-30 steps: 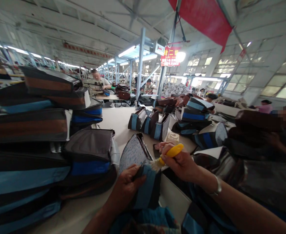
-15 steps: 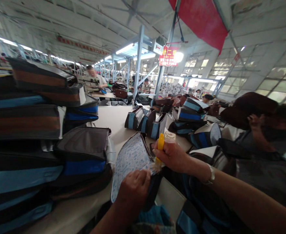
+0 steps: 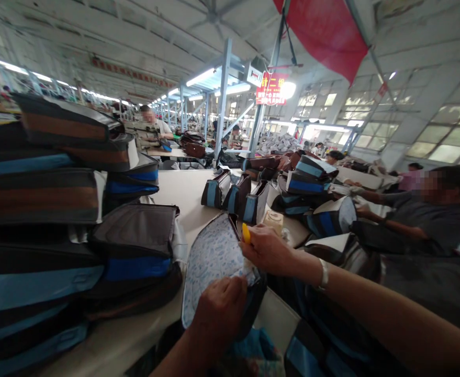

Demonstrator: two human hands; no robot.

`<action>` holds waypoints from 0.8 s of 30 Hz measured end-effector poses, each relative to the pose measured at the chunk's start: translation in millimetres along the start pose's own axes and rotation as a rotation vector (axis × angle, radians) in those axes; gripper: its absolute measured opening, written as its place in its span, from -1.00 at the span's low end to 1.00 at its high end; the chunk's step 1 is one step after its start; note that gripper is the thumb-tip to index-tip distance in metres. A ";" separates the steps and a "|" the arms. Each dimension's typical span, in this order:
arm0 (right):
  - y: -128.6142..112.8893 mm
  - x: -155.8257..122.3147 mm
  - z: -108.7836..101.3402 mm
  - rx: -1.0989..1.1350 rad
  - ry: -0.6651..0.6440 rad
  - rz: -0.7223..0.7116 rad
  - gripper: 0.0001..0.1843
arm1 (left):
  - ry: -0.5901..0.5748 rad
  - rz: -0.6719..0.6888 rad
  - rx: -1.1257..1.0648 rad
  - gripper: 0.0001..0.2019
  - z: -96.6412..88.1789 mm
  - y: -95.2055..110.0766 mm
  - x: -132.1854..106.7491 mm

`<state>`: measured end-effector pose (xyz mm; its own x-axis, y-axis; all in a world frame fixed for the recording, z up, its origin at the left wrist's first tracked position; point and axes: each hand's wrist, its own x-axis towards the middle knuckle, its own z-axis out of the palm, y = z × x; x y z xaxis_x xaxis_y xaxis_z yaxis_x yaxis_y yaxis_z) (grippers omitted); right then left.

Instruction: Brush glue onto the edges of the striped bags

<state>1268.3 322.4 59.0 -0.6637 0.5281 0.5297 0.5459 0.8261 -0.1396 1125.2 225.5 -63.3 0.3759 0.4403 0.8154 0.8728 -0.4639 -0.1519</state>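
A dark bag [image 3: 214, 262] with pale blue patterned lining stands tilted on the table in front of me. My left hand [image 3: 221, 309] is closed on its near edge, fingers curled over the lining. My right hand [image 3: 271, 250] grips a yellow-handled brush [image 3: 246, 233] at the bag's right rim. Only the top of the handle shows; the brush's lower end is hidden behind my fingers. Just beyond my right hand is a cream-coloured square container [image 3: 273, 221].
Tall stacks of dark bags [image 3: 37, 196] with blue and brown bands rise at left. Three small bags [image 3: 235, 196] stand in a row on the pale table [image 3: 178, 186]. More bags [image 3: 312, 180] lie at right, where a co-worker [image 3: 441, 220] sits.
My right hand with the brush has shifted slightly left, and the handle shows less. My left hand has moved slightly right. The co-worker has lowered a dark brown bag that was held up.
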 end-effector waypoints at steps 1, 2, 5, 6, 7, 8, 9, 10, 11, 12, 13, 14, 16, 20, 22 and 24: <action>0.4 0.2 2.0 -0.031 0.006 -0.004 -0.78 | 0.002 -0.004 -0.006 -0.79 -0.1 0.0 0.3; 0.4 0.0 3.3 -0.044 0.028 -0.004 -0.79 | 0.006 -0.009 -0.003 -0.79 -0.2 -0.1 0.5; -0.6 -1.3 3.8 -0.026 0.056 -0.031 -0.80 | 0.021 -0.011 0.018 -0.78 -0.7 -2.7 0.1; -0.4 -1.4 2.7 -0.019 0.036 -0.051 -0.79 | 0.024 -0.006 0.017 -0.79 -1.4 -4.8 -0.3; 0.4 -1.1 0.7 -0.009 0.018 -0.067 -0.79 | 0.029 -0.002 0.013 -0.79 -2.8 -8.0 -0.5; 2.0 -0.3 -2.6 0.007 0.027 -0.067 -0.78 | 0.036 -0.004 0.010 -0.78 -4.9 -12.4 -0.4; 4.1 0.7 -7.0 0.043 0.068 -0.037 -0.78 | 0.047 -0.015 0.005 -0.76 -8.1 -18.1 0.3; 6.4 1.6 -12.3 0.120 0.150 0.027 -0.79 | 0.058 -0.036 -0.006 -0.76 -12.2 -25.2 1.5; 8.4 2.1 -18.0 0.255 0.260 0.122 -0.80 | 0.075 -0.066 -0.029 -0.77 -17.4 -33.2 3.3; 9.8 1.8 -23.0 0.451 0.363 0.241 -0.82 | 0.087 -0.110 -0.066 -0.79 -23.1 -41.9 5.6; 10.1 0.3 -26.3 0.691 0.433 0.366 -0.82 | 0.095 -0.162 -0.117 -0.82 -29.2 -50.8 8.0; 9.1 -2.2 -27.0 0.945 0.455 0.478 -0.81 | 0.094 -0.222 -0.175 -0.84 -34.8 -59.5 10.2; 3.2 -9.5 -19.0 1.383 0.375 0.618 -0.77 | 0.081 -0.369 -0.284 -0.85 -43.0 -74.9 12.3; -19.5 -18.9 20.6 1.766 0.199 0.642 -0.80 | 0.051 -0.703 -0.394 -0.72 -43.8 -94.7 3.9; -30.7 -15.8 37.5 1.874 0.223 0.633 -0.83 | 0.012 -0.740 -0.320 -0.75 -43.7 -97.6 -3.4; -39.7 -8.8 48.5 1.977 0.248 0.635 -0.83 | -0.051 -0.728 -0.251 -0.73 -48.1 -95.1 -8.7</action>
<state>1227.6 294.5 19.4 -0.4900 0.8645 0.1120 -0.6435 -0.2721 -0.7155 1024.0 228.8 -29.1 -0.2464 0.7334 0.6335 0.8112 -0.2015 0.5489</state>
